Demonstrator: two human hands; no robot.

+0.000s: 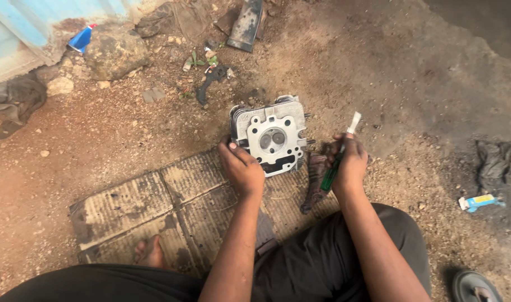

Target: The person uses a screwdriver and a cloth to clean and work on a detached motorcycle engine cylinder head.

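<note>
A grey metal engine cylinder head (271,137) lies face up on the dirt at the far edge of a flattened cardboard sheet (138,207). My left hand (241,168) grips its near left corner. To the right of the head, my right hand (349,162) is shut on a tool with a green handle (329,177) and a whitish flat tip (354,122) that points up and away. The tip is apart from the metal. A dark rag (314,182) lies under my right hand.
Rocks (114,51) and a blue wall (20,28) stand at the far left, with a dark flat part (245,23) at the top. A small tube (479,202) and a dark cloth (493,162) lie at right. My bare foot (150,251) rests on the cardboard.
</note>
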